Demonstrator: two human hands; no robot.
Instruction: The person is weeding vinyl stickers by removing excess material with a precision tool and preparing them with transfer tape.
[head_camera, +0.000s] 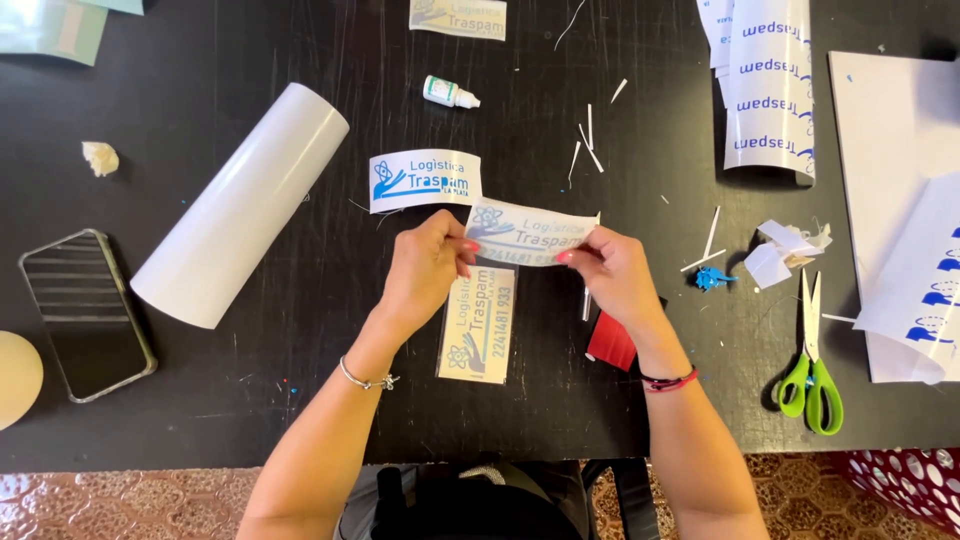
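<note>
Your left hand (425, 270) and right hand (612, 272) each pinch an end of a translucent printed sticker strip (528, 232), held just above the black surface (300, 380), with another sticker (480, 325) lying below it and a white roll (240, 205) well to the left.

On the black counter (250, 400): a white roll (240, 205) lying diagonally, a phone (88, 312) face up to its left, a small dropper bottle (449, 92), green-handled scissors (812, 360), a red card (611, 342), and scattered paper scraps (790, 248).
</note>
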